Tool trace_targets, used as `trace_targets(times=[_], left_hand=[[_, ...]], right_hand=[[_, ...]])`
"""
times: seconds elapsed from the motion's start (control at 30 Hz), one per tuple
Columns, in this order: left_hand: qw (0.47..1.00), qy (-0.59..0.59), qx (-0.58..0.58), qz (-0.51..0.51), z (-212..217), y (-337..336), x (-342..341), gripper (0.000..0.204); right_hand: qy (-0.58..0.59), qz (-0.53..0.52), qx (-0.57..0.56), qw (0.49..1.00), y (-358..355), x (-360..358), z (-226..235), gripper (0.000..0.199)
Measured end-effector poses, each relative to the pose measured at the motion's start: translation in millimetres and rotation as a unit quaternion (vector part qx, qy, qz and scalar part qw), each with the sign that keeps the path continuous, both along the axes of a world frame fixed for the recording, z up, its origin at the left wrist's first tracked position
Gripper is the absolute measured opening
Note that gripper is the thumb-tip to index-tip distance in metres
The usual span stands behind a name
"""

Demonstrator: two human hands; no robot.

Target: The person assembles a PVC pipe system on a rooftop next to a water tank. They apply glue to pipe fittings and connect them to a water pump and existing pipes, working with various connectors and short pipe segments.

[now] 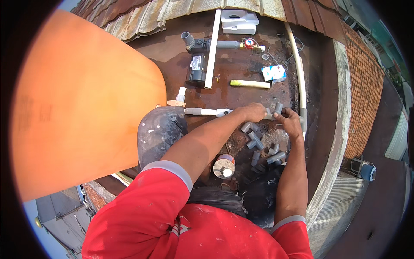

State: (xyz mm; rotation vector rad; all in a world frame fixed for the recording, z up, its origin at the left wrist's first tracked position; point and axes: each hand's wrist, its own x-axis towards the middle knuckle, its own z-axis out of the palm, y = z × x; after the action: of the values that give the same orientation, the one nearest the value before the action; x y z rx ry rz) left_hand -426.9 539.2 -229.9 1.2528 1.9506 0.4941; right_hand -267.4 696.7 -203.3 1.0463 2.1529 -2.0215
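Fingers of your right hand (292,124) grip the grey fitting (279,108), just right of your left hand (254,112) — whose fingers are hidden, hold undeterminable. Loose fittings (256,140) lie near the can (223,166).

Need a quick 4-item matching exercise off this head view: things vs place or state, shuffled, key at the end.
Things
1. Orange tank
2. White moulded packaging
3. Right hand
4. Round can

Place or state
A. Low centre, pale top
B. Fills much of the left side
C. Holding a grey pipe fitting
D. Near the top, just below roof tiles

Pairs: 1-B, 2-D, 3-C, 4-A
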Motion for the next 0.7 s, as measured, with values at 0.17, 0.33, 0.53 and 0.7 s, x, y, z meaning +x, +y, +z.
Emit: trace_targets(times=[0.17, 0.33, 0.53, 0.7], left_hand=[[0.987, -0.108, -0.017, 0.121, -14.6, -7.6, -5.9, 0.036], [0.985, -0.127, -0.036, 0.107, -20.8, 1.8, -17.8, 0.035], [0.978, -0.166, -0.045, 0.118, -33.0, -0.9, -30.6, 0.032], [0.984, -0.169, -0.001, 0.063, -26.8, 11.2, -19.5, 0.035]], right_hand=[[-0.041, -0.034, -0.006, 0.999, 5.3, -8.9, -20.7, 0.031], [-0.094, -0.014, -0.01, 0.995, 10.5, -6.5, -15.0, 0.034], [-0.137, 0.124, 0.007, 0.983, -4.0, 6.8, -5.8, 0.049], [-0.092, 0.094, 0.234, 0.963, -15.5, 6.9, -8.4, 0.053]])
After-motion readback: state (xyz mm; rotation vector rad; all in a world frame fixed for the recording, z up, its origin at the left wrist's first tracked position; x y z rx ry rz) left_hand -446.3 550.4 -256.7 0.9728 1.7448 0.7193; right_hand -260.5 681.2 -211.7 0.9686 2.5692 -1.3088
